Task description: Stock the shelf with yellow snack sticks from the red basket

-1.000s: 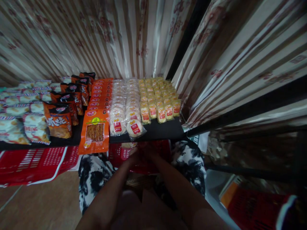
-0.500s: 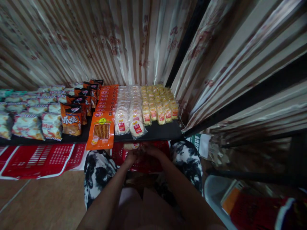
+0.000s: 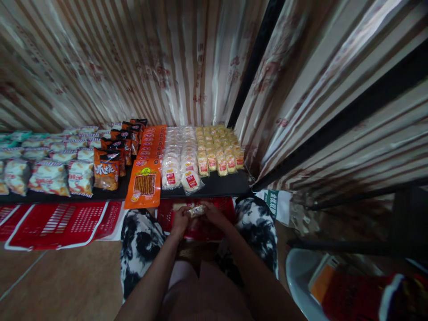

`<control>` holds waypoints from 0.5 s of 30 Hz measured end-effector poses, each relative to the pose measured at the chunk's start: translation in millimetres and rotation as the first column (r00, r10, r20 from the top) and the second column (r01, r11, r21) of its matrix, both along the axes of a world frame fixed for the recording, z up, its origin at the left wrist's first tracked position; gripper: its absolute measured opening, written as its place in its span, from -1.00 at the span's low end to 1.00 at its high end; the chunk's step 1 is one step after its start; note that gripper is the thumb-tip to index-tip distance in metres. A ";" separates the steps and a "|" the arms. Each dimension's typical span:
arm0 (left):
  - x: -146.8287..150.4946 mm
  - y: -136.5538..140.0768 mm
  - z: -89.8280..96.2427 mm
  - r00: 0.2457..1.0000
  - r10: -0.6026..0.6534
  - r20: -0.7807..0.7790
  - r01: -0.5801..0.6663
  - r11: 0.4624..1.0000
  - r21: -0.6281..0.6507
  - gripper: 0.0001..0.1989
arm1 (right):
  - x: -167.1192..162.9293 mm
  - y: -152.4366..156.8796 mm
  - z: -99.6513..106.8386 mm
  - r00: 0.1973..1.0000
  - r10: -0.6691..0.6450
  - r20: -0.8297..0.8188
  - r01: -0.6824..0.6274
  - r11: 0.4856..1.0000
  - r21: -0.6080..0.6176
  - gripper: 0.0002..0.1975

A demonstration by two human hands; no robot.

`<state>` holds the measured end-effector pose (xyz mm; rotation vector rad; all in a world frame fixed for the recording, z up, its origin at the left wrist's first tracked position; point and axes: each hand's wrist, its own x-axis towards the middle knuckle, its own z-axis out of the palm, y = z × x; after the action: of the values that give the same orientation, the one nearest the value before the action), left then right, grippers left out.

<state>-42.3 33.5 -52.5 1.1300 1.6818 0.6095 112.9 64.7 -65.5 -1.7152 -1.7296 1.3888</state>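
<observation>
Between my knees, above a red basket (image 3: 219,229), a small clear-wrapped snack pack (image 3: 196,211) is held at its two ends. My left hand (image 3: 181,219) pinches its left end, and my right hand (image 3: 211,212) grips its right end. The print on the pack is too small to read. Just beyond, on the black shelf (image 3: 214,185), stand rows of round white wrapped crackers (image 3: 191,180) and yellow wrapped snacks (image 3: 222,162). To their left lies a row of flat orange packets (image 3: 143,187) with brown sticks showing through a window.
Orange-black bags (image 3: 106,170) and white snack bags (image 3: 50,177) fill the shelf's left part. Another red basket (image 3: 63,225) with white handles sits below it. A striped curtain (image 3: 167,67) hangs behind. Dark bars (image 3: 334,129) and a pale tub (image 3: 301,276) are at the right.
My hands have come up slightly out of the basket, and the wrapped pack now shows between them. The view has shifted a little; the rows on the shelf look the same.
</observation>
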 end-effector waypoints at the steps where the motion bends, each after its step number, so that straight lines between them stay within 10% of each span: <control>1: 0.5 -0.6 2.0 0.998 0.054 0.035 -0.054 0.999 0.008 -0.69 | -0.2 -2.2 0.0 1.000 -0.020 -0.018 0.020 1.000 -0.002 -0.62; 7: 3.5 -6.5 17.8 0.912 0.302 0.277 -0.323 0.946 0.030 -0.78 | -2.2 -16.3 0.1 0.977 -0.150 -0.152 0.152 0.988 -0.001 -0.65; 15: 12.9 -23.0 42.4 0.848 0.352 0.397 -0.364 0.930 -0.048 -0.76 | 0.1 -27.3 8.2 0.873 -0.327 -0.361 0.329 0.943 -0.058 -0.64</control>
<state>-29.4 10.5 -10.0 0.6467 1.5298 1.0308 113.0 37.4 -57.3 -1.5352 -1.1761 1.4300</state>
